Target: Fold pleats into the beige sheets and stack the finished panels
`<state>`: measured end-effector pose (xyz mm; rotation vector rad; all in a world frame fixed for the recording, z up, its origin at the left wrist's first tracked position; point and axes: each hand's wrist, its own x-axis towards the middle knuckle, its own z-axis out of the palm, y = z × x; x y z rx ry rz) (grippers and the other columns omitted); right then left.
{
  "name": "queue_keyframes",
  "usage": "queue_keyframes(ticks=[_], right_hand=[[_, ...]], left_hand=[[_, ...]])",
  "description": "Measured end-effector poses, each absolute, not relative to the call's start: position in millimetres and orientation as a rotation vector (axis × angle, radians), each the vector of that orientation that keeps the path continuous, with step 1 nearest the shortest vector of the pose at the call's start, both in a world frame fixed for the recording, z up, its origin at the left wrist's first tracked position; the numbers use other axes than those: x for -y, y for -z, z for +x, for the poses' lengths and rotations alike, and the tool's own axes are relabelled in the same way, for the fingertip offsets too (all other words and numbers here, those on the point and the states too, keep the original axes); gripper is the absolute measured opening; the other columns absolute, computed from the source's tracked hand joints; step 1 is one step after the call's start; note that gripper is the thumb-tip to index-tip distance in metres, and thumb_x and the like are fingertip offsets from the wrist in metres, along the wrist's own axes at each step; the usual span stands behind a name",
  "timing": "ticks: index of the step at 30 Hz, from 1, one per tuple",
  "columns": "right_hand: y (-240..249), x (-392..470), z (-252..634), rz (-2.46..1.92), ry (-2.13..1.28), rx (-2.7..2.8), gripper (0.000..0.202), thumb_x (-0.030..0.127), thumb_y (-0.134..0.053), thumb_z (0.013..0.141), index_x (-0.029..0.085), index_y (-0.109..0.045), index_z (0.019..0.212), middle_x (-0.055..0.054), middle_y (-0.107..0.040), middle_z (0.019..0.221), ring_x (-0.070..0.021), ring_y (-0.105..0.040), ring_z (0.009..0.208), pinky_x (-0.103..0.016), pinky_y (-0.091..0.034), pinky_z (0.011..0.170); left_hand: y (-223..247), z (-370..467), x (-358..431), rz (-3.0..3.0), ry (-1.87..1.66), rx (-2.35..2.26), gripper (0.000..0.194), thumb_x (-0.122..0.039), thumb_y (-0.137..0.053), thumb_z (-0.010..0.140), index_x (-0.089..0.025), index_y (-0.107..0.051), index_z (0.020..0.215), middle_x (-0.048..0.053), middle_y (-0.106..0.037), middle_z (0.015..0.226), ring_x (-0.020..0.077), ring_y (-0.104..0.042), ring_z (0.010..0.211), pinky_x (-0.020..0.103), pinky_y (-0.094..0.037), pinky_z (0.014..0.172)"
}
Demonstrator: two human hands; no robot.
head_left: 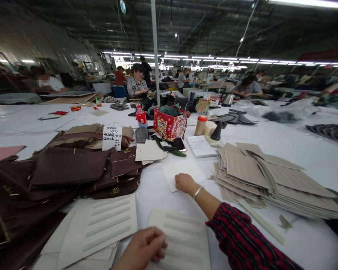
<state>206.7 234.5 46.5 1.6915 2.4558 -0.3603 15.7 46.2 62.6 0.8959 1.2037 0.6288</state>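
Observation:
My right hand [186,183], a bracelet at its wrist, rests with curled fingers on the near part of a white sheet [183,168]. What the fingers hold, if anything, is hidden. Close to me, my left hand [146,245] is closed, thumb against fingers, over the left edge of a pale panel with raised parallel strips [183,240]. I cannot make out anything in its grip. A similar stripped panel [109,221] lies to the left on a pile of pale sheets [56,240].
Dark brown leather bag pieces [70,168] are heaped left. Beige panels [250,176] form stacks right. Behind are a notepad [201,146], a phone [180,144], a red box [170,123], a bottle [141,117] and an orange-capped container [200,125]. Other people work farther back.

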Motion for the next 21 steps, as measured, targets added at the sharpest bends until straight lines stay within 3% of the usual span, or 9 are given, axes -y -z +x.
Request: queue_keyframes(ticks=[3,6,9,13,18,21], right_hand=[[-49,-238,211,1.656,0.418,-2.451,0.028,0.032,-0.054,0.074,0.013,-0.062,0.093,-0.013,-0.064,0.094,-0.0232,-0.059,0.084,-0.029,-0.042,0.069],[-52,-237,210,1.64,0.469,-2.456,0.025,0.03,-0.056,0.071,0.014,-0.064,0.088,-0.013,-0.065,0.091,-0.0238,-0.06,0.083,-0.03,-0.042,0.07],[-51,-233,208,1.66,0.52,-2.485,0.019,0.018,-0.051,0.071,0.012,-0.065,0.082,-0.015,-0.066,0.086,-0.0248,-0.06,0.084,-0.031,-0.041,0.073],[-47,-232,212,1.736,0.639,-2.564,0.016,0.015,-0.053,0.067,0.01,-0.064,0.078,-0.016,-0.065,0.087,-0.0246,-0.059,0.084,-0.031,-0.04,0.073],[-50,-228,225,1.803,0.964,-2.668,0.017,0.021,-0.044,0.076,0.013,-0.059,0.078,-0.003,-0.064,0.07,-0.0115,-0.057,0.063,-0.02,-0.041,0.057],[-63,-210,238,1.91,1.415,-2.724,0.021,0.025,-0.038,0.079,0.014,-0.056,0.078,0.001,-0.06,0.062,-0.008,-0.053,0.054,-0.018,-0.04,0.053]], left_hand=[[-68,36,-104,0.684,-0.89,-1.185,0.03,-0.032,-0.065,0.072,-0.017,-0.058,0.097,0.01,-0.062,0.104,0.0171,-0.061,0.085,0.029,-0.049,0.074],[-60,53,-151,0.391,-1.009,-1.185,0.025,-0.017,-0.061,0.075,-0.014,-0.053,0.099,0.013,-0.057,0.11,0.0146,-0.06,0.086,0.029,-0.047,0.08],[-46,63,-173,0.31,-1.034,-1.215,0.024,-0.01,-0.058,0.077,-0.014,-0.049,0.098,0.012,-0.057,0.105,0.0116,-0.061,0.081,0.027,-0.047,0.08],[-38,73,-184,0.326,-1.032,-1.209,0.023,-0.012,-0.059,0.077,-0.016,-0.048,0.097,0.008,-0.06,0.095,0.0104,-0.062,0.075,0.027,-0.049,0.075],[-45,86,-196,0.43,-1.001,-1.209,0.022,-0.022,-0.065,0.073,-0.016,-0.053,0.091,0.003,-0.062,0.078,0.0096,-0.059,0.06,0.024,-0.05,0.06],[-56,91,-191,0.523,-0.908,-1.155,0.019,-0.025,-0.069,0.069,-0.013,-0.056,0.077,0.0,-0.06,0.064,0.0096,-0.056,0.055,0.022,-0.048,0.054]])
